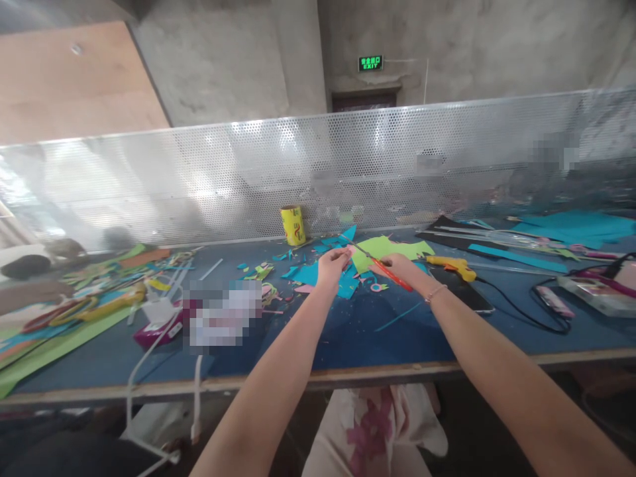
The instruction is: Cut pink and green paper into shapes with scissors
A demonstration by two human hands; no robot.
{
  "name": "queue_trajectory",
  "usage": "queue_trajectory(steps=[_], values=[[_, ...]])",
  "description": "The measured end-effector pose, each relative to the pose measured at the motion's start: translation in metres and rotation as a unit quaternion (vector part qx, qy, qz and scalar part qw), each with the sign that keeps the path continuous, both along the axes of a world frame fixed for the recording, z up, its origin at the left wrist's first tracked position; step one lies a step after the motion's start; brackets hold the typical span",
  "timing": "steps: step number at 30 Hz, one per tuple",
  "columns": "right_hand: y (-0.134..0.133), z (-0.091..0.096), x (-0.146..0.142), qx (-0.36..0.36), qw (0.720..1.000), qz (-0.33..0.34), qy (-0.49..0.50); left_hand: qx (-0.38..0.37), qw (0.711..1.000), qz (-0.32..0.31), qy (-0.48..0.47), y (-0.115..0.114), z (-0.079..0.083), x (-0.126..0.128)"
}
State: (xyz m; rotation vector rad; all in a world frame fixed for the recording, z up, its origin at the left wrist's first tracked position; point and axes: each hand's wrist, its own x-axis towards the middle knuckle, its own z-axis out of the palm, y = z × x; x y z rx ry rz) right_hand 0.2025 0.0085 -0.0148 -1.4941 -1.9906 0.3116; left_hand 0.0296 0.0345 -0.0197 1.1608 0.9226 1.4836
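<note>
Over the middle of the blue table, my left hand is closed, its fingertips pinching a small pink paper piece. My right hand grips a pair of scissors with orange-red handles. The scissors' blades point up and left, with their tips close to my left fingers; whether they touch the pink piece I cannot tell. Beneath both hands lie a light green sheet and blue paper pieces. A pink and blue paper ring rests just below my right hand.
A yellow roll stands near the perforated metal screen. To the right are a yellow glue gun with a black cord, a dark tablet-like slab and blue sheets. At left, a purple power strip sits beside another person's hand and papers.
</note>
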Motion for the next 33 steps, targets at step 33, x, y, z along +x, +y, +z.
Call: queue_trajectory(steps=[33], values=[[0.009,-0.016,0.027,0.082,0.973,-0.188,-0.11,-0.041,0.993,-0.092,0.063,0.004,-0.016,0.002]])
